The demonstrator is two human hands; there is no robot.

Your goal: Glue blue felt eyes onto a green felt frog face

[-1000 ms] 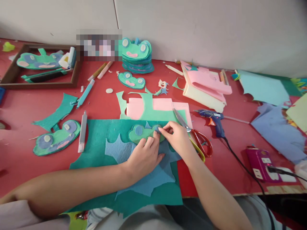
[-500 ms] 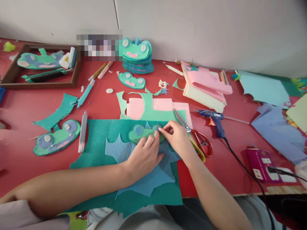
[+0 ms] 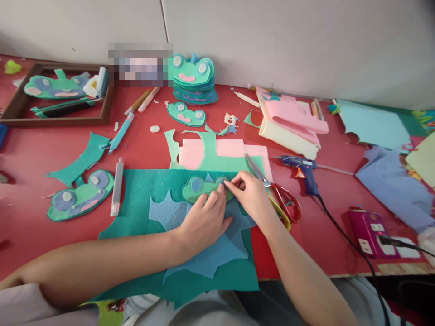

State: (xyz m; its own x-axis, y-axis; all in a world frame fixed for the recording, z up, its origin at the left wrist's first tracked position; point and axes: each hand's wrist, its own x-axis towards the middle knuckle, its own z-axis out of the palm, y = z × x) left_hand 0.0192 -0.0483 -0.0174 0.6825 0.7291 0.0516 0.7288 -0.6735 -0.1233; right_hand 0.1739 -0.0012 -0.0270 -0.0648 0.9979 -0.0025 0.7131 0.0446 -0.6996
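Note:
A green felt frog face (image 3: 204, 187) with blue felt circles for eyes lies on a dark green felt sheet (image 3: 142, 262) in front of me. My left hand (image 3: 206, 222) rests across its lower part, fingers stretched out and pressing it down. At the frog's right eye, my right hand (image 3: 249, 192) is closed in a pinch on the blue felt circle (image 3: 222, 180), touching the left fingertips. What lies right between the pinching fingertips is partly hidden. Under my left hand spreads a jagged blue felt scrap (image 3: 217, 253). Scissors (image 3: 283, 201) lie just right of my right hand.
A blue glue gun (image 3: 302, 170) and a purple power strip (image 3: 370, 233) with cords are on the right. Finished frog faces are stacked (image 3: 193, 79) at the back. A wooden tray (image 3: 57, 121), a fabric marker (image 3: 117, 188) and another frog face (image 3: 81, 194) sit left.

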